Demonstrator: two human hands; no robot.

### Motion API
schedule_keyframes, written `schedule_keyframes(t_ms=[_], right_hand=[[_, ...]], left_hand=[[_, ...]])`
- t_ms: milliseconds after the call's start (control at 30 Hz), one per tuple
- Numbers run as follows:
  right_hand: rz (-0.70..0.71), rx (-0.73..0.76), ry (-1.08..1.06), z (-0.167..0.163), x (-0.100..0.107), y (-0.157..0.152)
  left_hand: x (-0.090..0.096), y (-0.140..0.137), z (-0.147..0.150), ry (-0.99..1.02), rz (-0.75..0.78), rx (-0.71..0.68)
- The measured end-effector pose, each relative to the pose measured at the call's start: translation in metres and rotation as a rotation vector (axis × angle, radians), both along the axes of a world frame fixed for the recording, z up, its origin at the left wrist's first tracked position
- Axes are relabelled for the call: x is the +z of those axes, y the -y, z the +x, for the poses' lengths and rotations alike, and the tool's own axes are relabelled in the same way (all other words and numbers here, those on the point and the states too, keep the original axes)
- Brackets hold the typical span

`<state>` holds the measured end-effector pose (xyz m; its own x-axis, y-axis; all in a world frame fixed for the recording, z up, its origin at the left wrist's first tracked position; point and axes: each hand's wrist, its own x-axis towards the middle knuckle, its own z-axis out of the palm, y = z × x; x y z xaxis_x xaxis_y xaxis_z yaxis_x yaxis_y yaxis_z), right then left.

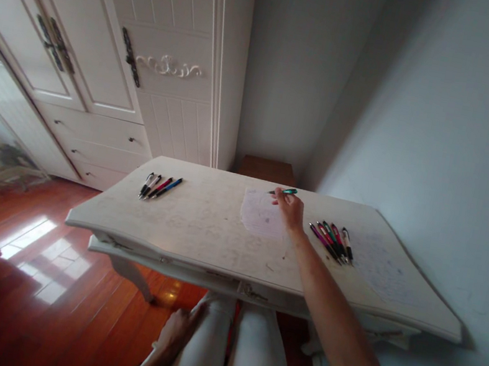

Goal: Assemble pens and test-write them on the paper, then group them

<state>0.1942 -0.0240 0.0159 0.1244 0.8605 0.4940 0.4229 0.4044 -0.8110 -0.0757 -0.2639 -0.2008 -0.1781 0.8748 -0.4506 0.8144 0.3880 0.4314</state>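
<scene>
My right hand (288,208) is closed around a teal pen (290,192). The pen lies nearly level over the far edge of a thin pale sheet of paper (264,218), its dark tip pointing left. Whether the tip touches the paper cannot be made out. Faint lines and a small round spot show on the sheet. Down on my left thigh, my left hand (178,327) rests with its fingers laid along the leg, holding nothing that I can see.
Several pens (158,188) lie side by side at the left of the white table (200,219). Right of the paper is another group of pens (333,241), beside a sheet with scribbles (383,270). A white wardrobe (176,114) stands behind left; a grey wall (458,151) borders the right.
</scene>
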Motion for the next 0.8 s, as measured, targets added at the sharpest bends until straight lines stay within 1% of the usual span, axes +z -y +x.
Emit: schedule_keyframes(t_ms=[67, 167, 300, 467, 600, 667, 800], right_hand=[[-0.049, -0.012, -0.060, 0.002, -0.001, -0.003], [-0.136, -0.003, -0.220, 0.005, -0.005, -0.009], [-0.214, 0.009, -0.385, 0.009, -0.006, -0.011], [-0.148, 0.046, -0.391, 0.008, -0.004, -0.007], [-0.156, 0.096, -0.397, 0.003, -0.007, -0.008], [-0.147, 0.121, -0.402, 0.002, -0.009, -0.010], [-0.111, 0.103, -0.416, 0.005, -0.012, -0.013]], left_hand=[[0.001, -0.003, 0.001, 0.027, -0.007, 0.030], [0.003, -0.006, 0.002, 0.063, -0.004, 0.034], [0.001, -0.009, 0.001, 0.051, 0.001, 0.028], [-0.004, -0.009, 0.000, 0.009, 0.025, -0.005], [-0.006, -0.008, 0.001, -0.044, 0.065, -0.036], [-0.008, -0.009, 0.001, -0.035, 0.074, -0.049], [-0.015, -0.013, -0.002, 0.036, 0.094, -0.032]])
